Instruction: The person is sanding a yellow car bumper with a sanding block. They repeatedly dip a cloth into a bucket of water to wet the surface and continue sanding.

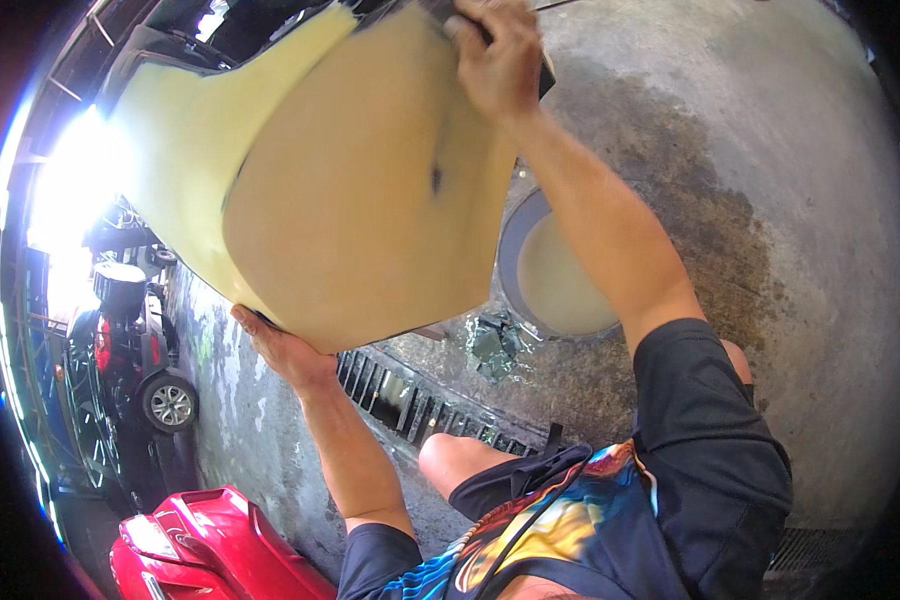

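A large curved vehicle body panel (355, 190), yellowish tan with dark edges and a small dark patch, fills the upper middle of the head view. My left hand (288, 350) grips its lower edge, palm beneath and part of the fingers hidden behind it. At the top right corner my right hand (498, 55) is closed around the panel's dark edge, its fingers curled and slightly blurred. The panel is tilted and partly covers a round grey basin (513, 262) of cloudy liquid on the floor.
Dark wet scraps (497, 345) lie beside the basin. A slotted drain grate (410, 405) crosses the concrete floor (810, 230) near my knee. At lower left sits a glossy red vehicle part (230, 540); a dark car (120, 370) stands beyond it.
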`<state>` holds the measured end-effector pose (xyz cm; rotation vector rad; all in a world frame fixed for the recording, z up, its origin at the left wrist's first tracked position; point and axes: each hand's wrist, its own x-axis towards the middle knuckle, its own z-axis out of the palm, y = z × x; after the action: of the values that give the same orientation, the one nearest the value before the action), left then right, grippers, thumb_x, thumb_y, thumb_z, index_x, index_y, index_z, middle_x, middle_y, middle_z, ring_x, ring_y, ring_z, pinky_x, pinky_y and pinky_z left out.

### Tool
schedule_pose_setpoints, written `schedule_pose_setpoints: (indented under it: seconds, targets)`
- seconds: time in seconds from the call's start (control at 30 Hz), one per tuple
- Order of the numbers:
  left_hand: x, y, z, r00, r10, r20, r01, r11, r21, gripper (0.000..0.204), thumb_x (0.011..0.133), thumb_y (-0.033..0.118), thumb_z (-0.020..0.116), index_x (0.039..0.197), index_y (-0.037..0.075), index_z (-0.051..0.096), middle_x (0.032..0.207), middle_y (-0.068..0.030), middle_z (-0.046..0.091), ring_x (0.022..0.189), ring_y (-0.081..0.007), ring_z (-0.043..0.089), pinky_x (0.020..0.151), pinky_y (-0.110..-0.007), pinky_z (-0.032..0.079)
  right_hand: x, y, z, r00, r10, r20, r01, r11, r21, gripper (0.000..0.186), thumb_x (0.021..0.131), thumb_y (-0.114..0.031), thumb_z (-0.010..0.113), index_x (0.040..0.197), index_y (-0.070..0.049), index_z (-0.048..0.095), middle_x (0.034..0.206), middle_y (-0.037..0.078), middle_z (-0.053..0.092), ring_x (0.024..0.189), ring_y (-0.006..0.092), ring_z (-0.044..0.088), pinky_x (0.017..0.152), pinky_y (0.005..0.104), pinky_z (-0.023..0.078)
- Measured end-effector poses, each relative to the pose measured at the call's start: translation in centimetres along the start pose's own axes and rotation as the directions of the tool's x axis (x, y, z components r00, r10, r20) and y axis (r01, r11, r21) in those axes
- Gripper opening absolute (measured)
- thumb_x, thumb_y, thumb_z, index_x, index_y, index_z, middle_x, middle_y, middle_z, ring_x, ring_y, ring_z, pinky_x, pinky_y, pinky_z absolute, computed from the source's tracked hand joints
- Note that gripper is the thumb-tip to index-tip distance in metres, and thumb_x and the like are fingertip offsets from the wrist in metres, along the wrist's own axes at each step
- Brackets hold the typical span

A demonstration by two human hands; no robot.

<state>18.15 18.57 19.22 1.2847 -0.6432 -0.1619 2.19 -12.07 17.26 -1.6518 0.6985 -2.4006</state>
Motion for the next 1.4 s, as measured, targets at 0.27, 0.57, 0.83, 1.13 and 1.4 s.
schedule_pose_setpoints:
  seconds: [0.27, 0.57, 0.83, 1.13, 1.4]
  targets:
    - [0.6, -0.5, -0.4, 0.998, -0.044, 0.036, 0.048, 0.988, -0.147, 0.073, 0.110, 0.063, 0.035, 0.157, 0.007, 0.038, 0.154, -0.0115, 0.051, 0.136, -0.0265, 0.055, 0.110, -0.042, 0.050, -5.5, -5.9, -1.8, 0.987, 0.038, 0.157, -0.060, 0.989, 0.138, 0.033, 0.086, -0.010, 0.081, 0.119, -0.011, 0.076, 0.131, 0.013, 0.069, 0.120, 0.0316, 0.061, 0.103, 0.0426, 0.044]
    - [-6.4, -12.0, -4.0, 0.974, 0.071, 0.214, 0.088, 0.755, -0.650, 0.091, 0.097, 0.081, 0.044, 0.147, 0.006, 0.053, 0.142, -0.0047, 0.061, 0.126, -0.0195, 0.060, 0.098, -0.040, 0.053, -3.2, -1.6, -2.0, 0.993, -0.026, 0.112, 0.016, 0.996, 0.089, 0.031, 0.085, -0.013, 0.079, 0.116, -0.015, 0.076, 0.128, 0.009, 0.068, 0.117, 0.0320, 0.060, 0.100, 0.0463, 0.043]
    - [-11.8, -17.1, 2.8, 0.970, -0.176, 0.166, 0.233, 0.866, -0.442, 0.093, 0.088, 0.075, 0.067, 0.155, 0.015, 0.044, 0.151, -0.0017, 0.053, 0.137, -0.0217, 0.052, 0.111, -0.041, 0.046, -0.9, 1.9, -0.6, 1.000, -0.009, 0.007, 0.009, 0.999, -0.036, 0.026, 0.087, -0.017, 0.077, 0.113, -0.015, 0.079, 0.124, 0.010, 0.070, 0.116, 0.0322, 0.061, 0.098, 0.0448, 0.044]
    - [-11.7, -14.2, 6.1, 0.985, -0.057, 0.161, 0.144, 0.789, -0.598, 0.086, 0.098, 0.075, 0.051, 0.159, 0.014, 0.039, 0.156, -0.0029, 0.049, 0.140, -0.0239, 0.050, 0.114, -0.046, 0.045, -0.3, 1.4, -0.5, 1.000, -0.026, 0.005, 0.026, 0.998, -0.049, 0.030, 0.085, -0.013, 0.075, 0.114, -0.017, 0.080, 0.125, 0.012, 0.068, 0.113, 0.0343, 0.060, 0.094, 0.0477, 0.043]
    - [-11.6, -14.0, 6.4, 0.988, -0.041, 0.147, 0.118, 0.816, -0.566, 0.087, 0.100, 0.074, 0.046, 0.163, 0.015, 0.032, 0.161, -0.0062, 0.043, 0.145, -0.0287, 0.046, 0.118, -0.051, 0.042, 0.3, 2.6, -0.6, 0.999, -0.032, 0.025, 0.033, 0.999, -0.038, 0.032, 0.083, -0.016, 0.080, 0.115, -0.018, 0.080, 0.126, 0.010, 0.068, 0.116, 0.0321, 0.060, 0.095, 0.0461, 0.043]
